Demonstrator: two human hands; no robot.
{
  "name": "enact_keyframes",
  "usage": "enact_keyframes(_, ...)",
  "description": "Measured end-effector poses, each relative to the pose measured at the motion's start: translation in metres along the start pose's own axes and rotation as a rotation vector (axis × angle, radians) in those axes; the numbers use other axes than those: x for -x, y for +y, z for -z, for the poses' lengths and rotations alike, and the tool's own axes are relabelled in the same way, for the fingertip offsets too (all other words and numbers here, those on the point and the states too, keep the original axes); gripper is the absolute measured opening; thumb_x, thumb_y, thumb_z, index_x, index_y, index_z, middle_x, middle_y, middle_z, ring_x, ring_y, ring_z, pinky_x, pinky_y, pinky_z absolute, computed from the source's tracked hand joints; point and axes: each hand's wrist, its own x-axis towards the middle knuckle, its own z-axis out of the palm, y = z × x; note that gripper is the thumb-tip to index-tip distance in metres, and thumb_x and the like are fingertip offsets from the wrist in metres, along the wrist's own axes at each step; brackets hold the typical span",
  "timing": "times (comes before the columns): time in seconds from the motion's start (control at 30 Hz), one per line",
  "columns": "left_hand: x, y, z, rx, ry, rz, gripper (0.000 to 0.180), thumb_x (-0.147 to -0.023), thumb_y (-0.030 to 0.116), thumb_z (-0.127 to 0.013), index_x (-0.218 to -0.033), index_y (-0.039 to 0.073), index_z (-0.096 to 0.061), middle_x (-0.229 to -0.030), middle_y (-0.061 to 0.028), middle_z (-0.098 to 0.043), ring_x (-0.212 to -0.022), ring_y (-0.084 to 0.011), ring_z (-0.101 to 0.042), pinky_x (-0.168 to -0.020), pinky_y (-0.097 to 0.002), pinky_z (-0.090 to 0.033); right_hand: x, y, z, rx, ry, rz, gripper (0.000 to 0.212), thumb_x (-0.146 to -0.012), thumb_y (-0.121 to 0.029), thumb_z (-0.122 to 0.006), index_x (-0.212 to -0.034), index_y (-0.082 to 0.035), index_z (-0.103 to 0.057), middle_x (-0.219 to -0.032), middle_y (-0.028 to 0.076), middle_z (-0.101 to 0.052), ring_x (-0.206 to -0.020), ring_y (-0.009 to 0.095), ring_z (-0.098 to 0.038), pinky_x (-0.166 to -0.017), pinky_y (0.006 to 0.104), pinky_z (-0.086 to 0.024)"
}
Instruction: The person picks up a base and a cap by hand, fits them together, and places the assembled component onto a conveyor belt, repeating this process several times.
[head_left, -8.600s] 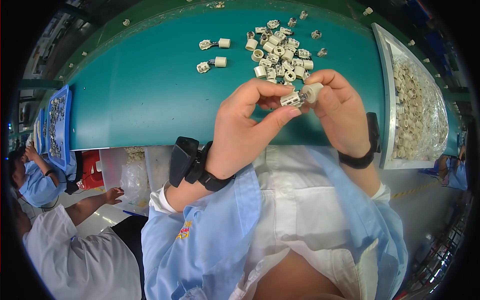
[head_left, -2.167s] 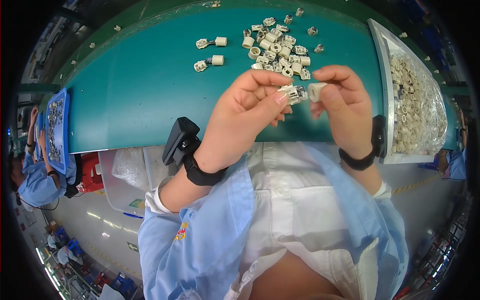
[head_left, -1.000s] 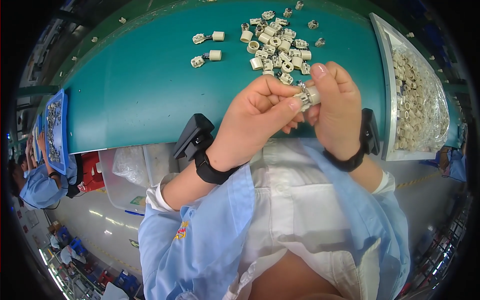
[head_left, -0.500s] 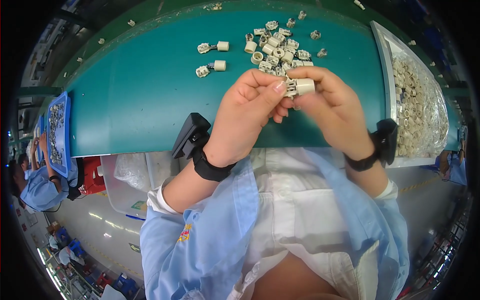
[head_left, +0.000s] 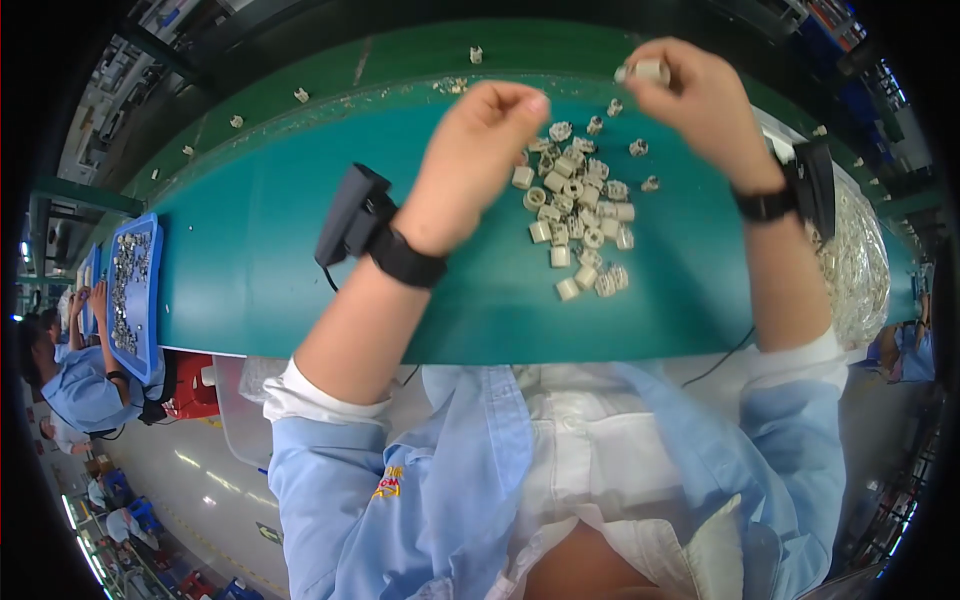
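At upper right, the right hand (head_left: 697, 95) pinches a cream fitting (head_left: 652, 71), seemingly to leave its narrow end (head_left: 622, 74) clear, while the left hand (head_left: 480, 150), upper centre, curls nearly closed, any contents hidden.

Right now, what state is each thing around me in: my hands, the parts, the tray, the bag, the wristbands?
Right hand: raised, gripping a white part.
White part: held off the table, slightly blurred.
Left hand: raised, fingers curled; any contents hidden.
Pile of white parts: loosely heaped, lying at mixed angles.
Blue tray: open, holding many small parts.
Clear plastic bag: crumpled.
Black wristbands: fastened around both wrists.
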Motion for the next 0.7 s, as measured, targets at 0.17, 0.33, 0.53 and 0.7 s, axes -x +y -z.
enact_keyframes(0.17, -0.079, 0.010, 0.062, -0.584, 0.196, -0.145, 0.038, -0.081, 0.028, -0.064, -0.106, 0.001, -0.055, -0.093, -0.0089, -0.060, -0.086, -0.0189, -0.057, -0.076, -0.0287, -0.046, -0.076, 0.092, 0.031, 0.415, -0.109, -0.259, 0.024, -0.075, -0.021, -0.062, -0.087, 0.000, -0.061, -0.072, 0.012, -0.061, -0.066, 0.020, -0.060, -0.062, 0.0306, -0.046)
enact_keyframes(0.33, -0.137, -0.002, 0.075, -1.027, 0.238, -0.156, 0.053, -0.075, 0.034, -0.068, -0.115, 0.002, -0.052, -0.111, -0.0164, -0.056, -0.099, -0.0283, -0.057, -0.083, -0.0336, -0.046, -0.109, 0.168, 0.023, 0.466, -0.219, -0.454, 0.031, -0.069, -0.025, -0.062, -0.086, 0.000, -0.062, -0.076, 0.017, -0.064, -0.076, 0.030, -0.063, -0.070, 0.0378, -0.049)
enact_keyframes(0.53, -0.183, 0.007, 0.068, -1.091, 0.140, -0.070, 0.039, -0.075, 0.030, -0.069, -0.104, 0.007, -0.059, -0.106, -0.0126, -0.057, -0.096, -0.0266, -0.057, -0.078, -0.0339, -0.049, -0.124, 0.198, 0.041, 0.346, -0.244, -0.516, 0.032, -0.074, -0.027, -0.066, -0.089, 0.001, -0.061, -0.078, 0.015, -0.063, -0.073, 0.024, -0.062, -0.067, 0.0332, -0.048)
enact_keyframes(0.7, -0.187, 0.012, 0.059, -0.970, 0.209, -0.133, 0.023, -0.073, 0.020, -0.069, -0.088, 0.004, -0.063, -0.089, -0.0100, -0.062, -0.086, -0.0252, -0.059, -0.077, -0.0349, -0.047, -0.120, 0.204, 0.050, 0.231, -0.234, -0.537, 0.030, -0.074, -0.027, -0.069, -0.087, -0.001, -0.061, -0.079, 0.012, -0.063, -0.074, 0.022, -0.061, -0.068, 0.0322, -0.047)
